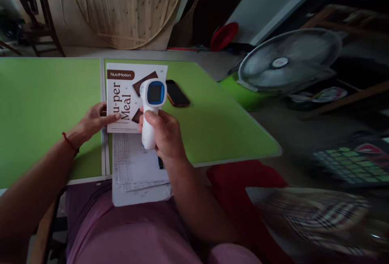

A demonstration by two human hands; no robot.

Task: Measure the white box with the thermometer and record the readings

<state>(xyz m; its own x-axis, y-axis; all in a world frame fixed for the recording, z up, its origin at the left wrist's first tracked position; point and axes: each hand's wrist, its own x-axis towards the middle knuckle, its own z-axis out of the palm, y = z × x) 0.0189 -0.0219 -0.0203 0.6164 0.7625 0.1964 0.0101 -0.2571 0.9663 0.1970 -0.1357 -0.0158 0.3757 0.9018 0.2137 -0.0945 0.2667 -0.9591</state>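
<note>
My left hand (96,119) grips the left edge of a white box (121,98) with brown "NutriMotion" lettering, thumb on its front face. In my right hand (165,130) is a white infrared thermometer (148,130) with a blue-framed dark screen, fingers wrapped round its handle. The thermometer stands in front of the box and covers part of its right side. Handwritten papers (133,166) lie below the box at the table's near edge, with a black pen (160,162) partly hidden by my right wrist. A dark smartphone (177,93) lies to the right of the box.
The green table (219,126) has a seam left of the box. A large fan (279,62) stands beyond the table's right side. Red cloth (240,179) and a checked fabric (322,215) are at lower right. A wooden chair (45,20) stands at the far left.
</note>
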